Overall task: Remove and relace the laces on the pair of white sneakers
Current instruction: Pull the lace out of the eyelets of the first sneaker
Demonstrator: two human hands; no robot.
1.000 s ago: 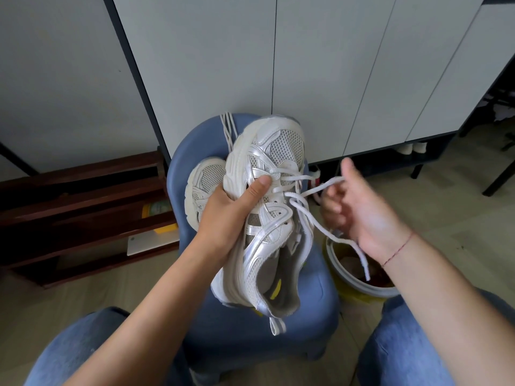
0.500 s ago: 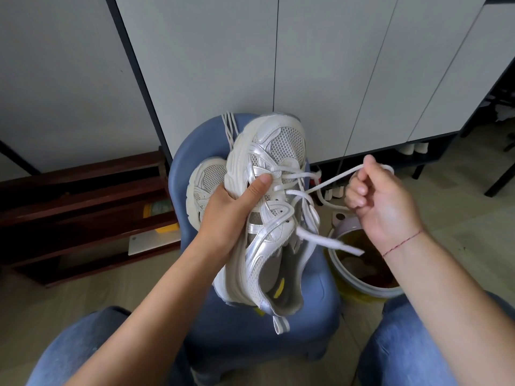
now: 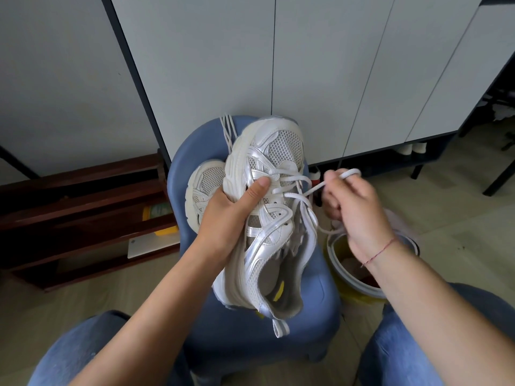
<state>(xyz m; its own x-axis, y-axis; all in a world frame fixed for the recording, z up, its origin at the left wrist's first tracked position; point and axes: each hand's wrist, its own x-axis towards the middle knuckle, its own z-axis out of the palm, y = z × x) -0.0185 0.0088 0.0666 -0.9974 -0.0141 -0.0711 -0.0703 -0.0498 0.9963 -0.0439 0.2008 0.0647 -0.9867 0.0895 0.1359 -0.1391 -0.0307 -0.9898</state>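
Observation:
My left hand (image 3: pixel 232 211) grips a white and silver sneaker (image 3: pixel 271 218) by its left side, thumb across the upper near the lower eyelets, toe pointing away from me. A white lace (image 3: pixel 292 188) crosses the lower eyelets and runs right to my right hand (image 3: pixel 355 207), which pinches a loop of it (image 3: pixel 349 172) beside the shoe. The second white sneaker (image 3: pixel 204 188) lies on the blue stool (image 3: pixel 315 288) behind my left hand, mostly hidden. A loose white lace (image 3: pixel 228 132) hangs over the stool's far edge.
A white-rimmed bin (image 3: pixel 348 277) with a yellow base stands on the floor right of the stool. A dark wooden shoe rack (image 3: pixel 83 207) sits at the left. White cabinet doors (image 3: pixel 320 65) rise behind. My denim-clad knees frame the stool.
My right hand first pulled the lace out to the right, then drew back in toward the shoe with a loop over its fingers. My left hand kept its grip on the sneaker.

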